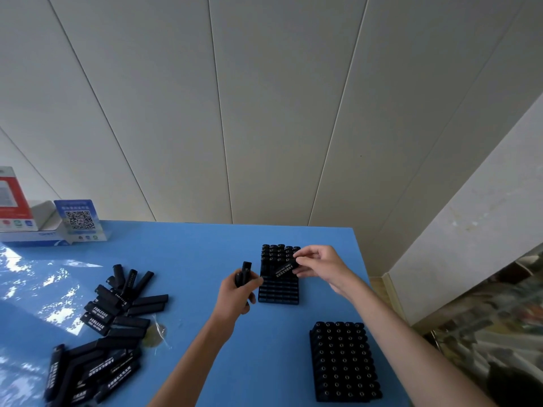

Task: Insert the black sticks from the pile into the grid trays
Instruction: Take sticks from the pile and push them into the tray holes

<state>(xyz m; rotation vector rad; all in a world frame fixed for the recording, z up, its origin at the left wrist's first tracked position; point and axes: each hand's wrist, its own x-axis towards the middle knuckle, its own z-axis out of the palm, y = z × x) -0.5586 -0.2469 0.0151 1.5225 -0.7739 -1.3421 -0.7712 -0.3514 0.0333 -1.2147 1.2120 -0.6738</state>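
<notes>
Right hand (pixel 316 264) pinches one stick (pixel 285 269) by its end above the half-filled tray (pixel 278 292), centre frame; left hand (pixel 238 292) grips spare sticks (pixel 244 274). They look light, rigid, smooth; hold near the end.

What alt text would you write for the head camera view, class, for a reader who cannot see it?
Over a blue table, the right hand pinches a black stick above a part-filled grid tray; the left hand grips more sticks. A stick pile lies left, a full tray nearer.

Glossy smooth blue table (pixel 205 254), matt black plastic sticks (pixel 126 321), matt black plastic trays (pixel 343 362)
</notes>
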